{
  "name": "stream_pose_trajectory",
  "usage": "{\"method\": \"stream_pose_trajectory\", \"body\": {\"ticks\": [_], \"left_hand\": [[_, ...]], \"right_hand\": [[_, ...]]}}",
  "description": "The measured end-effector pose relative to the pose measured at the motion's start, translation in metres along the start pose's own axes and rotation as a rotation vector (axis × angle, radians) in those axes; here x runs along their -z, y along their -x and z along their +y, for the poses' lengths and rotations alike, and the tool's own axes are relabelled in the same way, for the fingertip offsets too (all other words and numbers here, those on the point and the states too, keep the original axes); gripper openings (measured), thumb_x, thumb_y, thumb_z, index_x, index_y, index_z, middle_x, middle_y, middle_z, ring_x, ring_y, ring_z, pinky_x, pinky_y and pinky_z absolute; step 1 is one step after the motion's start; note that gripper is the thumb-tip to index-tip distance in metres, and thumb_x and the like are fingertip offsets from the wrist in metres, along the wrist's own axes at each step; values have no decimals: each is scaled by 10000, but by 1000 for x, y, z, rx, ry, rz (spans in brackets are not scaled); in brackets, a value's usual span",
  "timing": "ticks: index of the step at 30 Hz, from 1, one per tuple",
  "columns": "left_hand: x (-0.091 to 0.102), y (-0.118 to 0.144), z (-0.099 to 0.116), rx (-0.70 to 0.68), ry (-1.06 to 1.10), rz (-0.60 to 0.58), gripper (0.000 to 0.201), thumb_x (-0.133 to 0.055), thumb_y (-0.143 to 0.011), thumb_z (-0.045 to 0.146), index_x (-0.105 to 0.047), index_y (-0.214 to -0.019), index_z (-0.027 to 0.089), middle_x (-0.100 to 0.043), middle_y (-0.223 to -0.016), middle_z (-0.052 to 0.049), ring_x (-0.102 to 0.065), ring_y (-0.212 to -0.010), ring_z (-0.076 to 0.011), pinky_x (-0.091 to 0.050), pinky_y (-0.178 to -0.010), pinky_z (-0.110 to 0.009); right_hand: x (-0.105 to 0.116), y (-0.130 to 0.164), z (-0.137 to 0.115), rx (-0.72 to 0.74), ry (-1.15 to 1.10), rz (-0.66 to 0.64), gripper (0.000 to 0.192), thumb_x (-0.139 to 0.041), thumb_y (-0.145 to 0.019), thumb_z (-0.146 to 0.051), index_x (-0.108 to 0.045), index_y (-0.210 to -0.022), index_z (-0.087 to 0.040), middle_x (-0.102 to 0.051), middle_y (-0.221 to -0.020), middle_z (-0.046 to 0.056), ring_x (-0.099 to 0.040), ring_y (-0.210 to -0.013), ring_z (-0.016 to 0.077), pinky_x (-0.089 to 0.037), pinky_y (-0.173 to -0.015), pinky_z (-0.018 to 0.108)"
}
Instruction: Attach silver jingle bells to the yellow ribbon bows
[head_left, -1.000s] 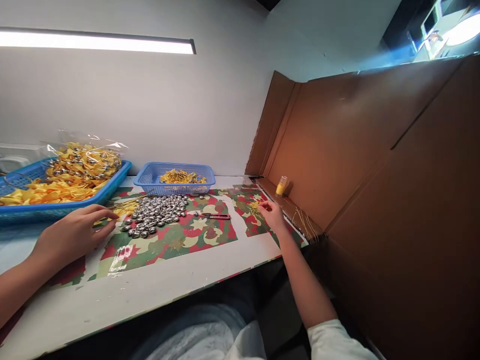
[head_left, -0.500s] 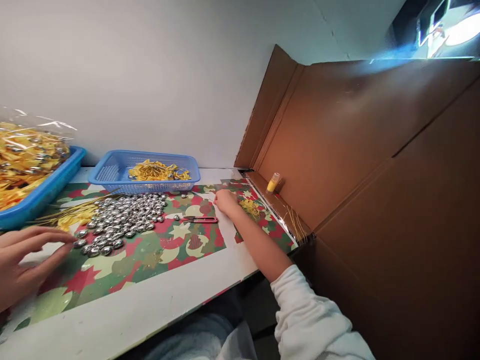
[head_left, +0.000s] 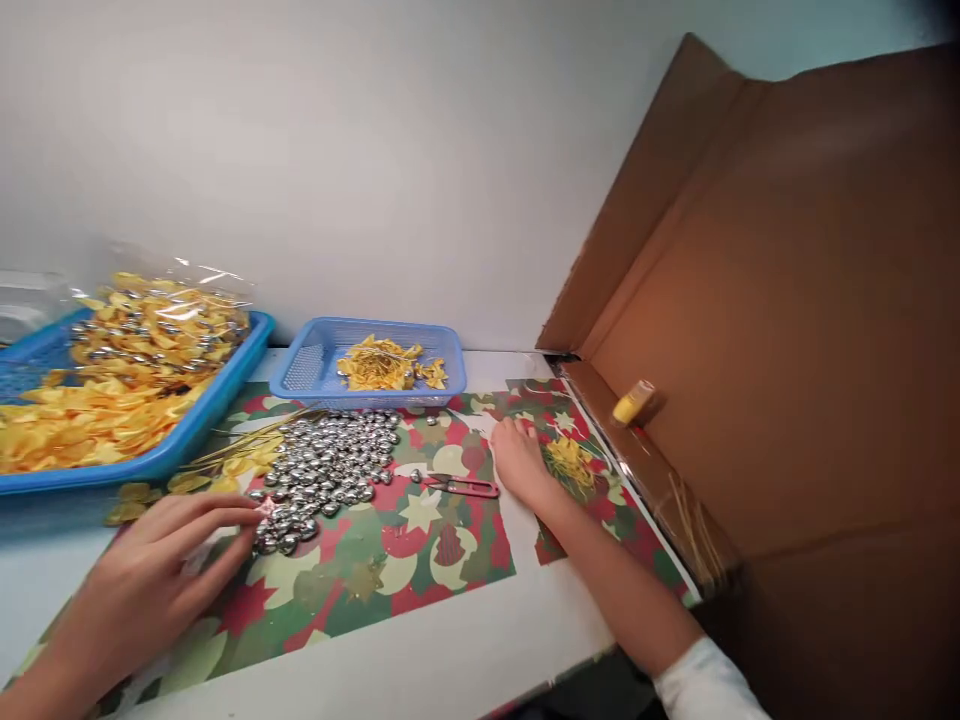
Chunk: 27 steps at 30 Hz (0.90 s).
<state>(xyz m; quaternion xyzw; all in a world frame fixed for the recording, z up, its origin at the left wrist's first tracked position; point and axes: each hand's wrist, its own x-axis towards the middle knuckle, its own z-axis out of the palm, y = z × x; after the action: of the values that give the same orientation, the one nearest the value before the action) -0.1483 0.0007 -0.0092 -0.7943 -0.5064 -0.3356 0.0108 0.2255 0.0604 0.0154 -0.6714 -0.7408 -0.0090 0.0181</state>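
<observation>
At 3 o'clock stands a tall brown cardboard panel [head_left: 810, 330]; at 6 o'clock runs a white table [head_left: 375, 662], partly covered by a red, green and cream patterned sheet [head_left: 352, 600]. Toward 9 o'clock sits a large bright-blue plastic basket [head_left: 225, 402] of yellow pieces, and nearer the middle a smaller pale-blue plastic basket [head_left: 360, 400]. Below the latter spreads a heap of shiny silver rounded beads [head_left: 330, 465]. At the heap's 7 o'clock edge is the bare left hand [head_left: 161, 570], fingertips among the beads; whether they pinch one I cannot tell. At the heap's 3 o'clock, the bare right hand [head_left: 517, 462] rests with curled fingers, contents hidden, between a tuft of yellow strands [head_left: 571, 465] and red-handled metal snips [head_left: 469, 487]
</observation>
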Motion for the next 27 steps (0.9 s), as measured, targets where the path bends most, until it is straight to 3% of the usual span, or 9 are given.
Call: {"method": "stream_pose_trajectory", "body": {"ticks": [4,7,11,15,20,23,27], "left_hand": [[-7,-22,58,126,230,-105,108,-601,-771,364,-690,-814,320,-689,-903,7,-623,-848,-217,-483,-819,-331],[-27,-45,100,242,459,-222,154,-604,-790,349,-698,-906,312,-683,-929,-28,-619,-848,-218,-502,-730,-305],[-53,-68,131,391,695,-326,244,-650,-769,380,-692,-984,272,-684,-906,-44,-602,-758,-185,-486,-658,-277],[-61,-65,132,460,876,-293,205,-690,-734,394,-708,-841,219,-685,-808,-45,-587,-711,-172,-458,-625,-262],[-49,-43,117,504,986,-265,183,-659,-777,382,-709,-745,209,-692,-775,-49,-612,-730,-175,-474,-694,-282],[-45,-31,107,550,1020,-262,190,-671,-761,390,-708,-735,206,-686,-740,-49,-610,-687,-175,-472,-631,-273],[-49,-22,104,590,1173,-215,193,-700,-726,371,-667,-684,185,-667,-697,-45,-609,-655,-173,-486,-602,-270]], "right_hand": [[-1,12,-4,53,-487,30,197,-329,-905,-139,-501,-821,-189,-575,-902,72,-521,-833,194,-391,-760,332],[0,28,-16,147,-923,-99,179,-294,-930,-207,-420,-805,-230,-524,-800,19,-496,-713,164,-388,-657,289],[3,47,-36,188,-1107,-226,161,-294,-944,-268,-409,-835,-243,-482,-753,-1,-458,-665,160,-352,-607,278],[4,54,-53,252,-1125,-268,164,-301,-947,-270,-444,-872,-243,-524,-832,23,-487,-743,170,-370,-660,286],[1,64,-76,269,-1096,-262,158,-358,-935,-291,-485,-851,-247,-529,-808,21,-486,-722,170,-373,-647,287],[-3,72,-91,169,-1194,-267,162,-402,-927,-337,-500,-844,-237,-520,-753,9,-475,-671,154,-374,-611,276],[-7,82,-102,-38,-1510,-237,170,-556,-855,-393,-558,-896,-228,-556,-798,15,-521,-696,139,-423,-621,262]]}}
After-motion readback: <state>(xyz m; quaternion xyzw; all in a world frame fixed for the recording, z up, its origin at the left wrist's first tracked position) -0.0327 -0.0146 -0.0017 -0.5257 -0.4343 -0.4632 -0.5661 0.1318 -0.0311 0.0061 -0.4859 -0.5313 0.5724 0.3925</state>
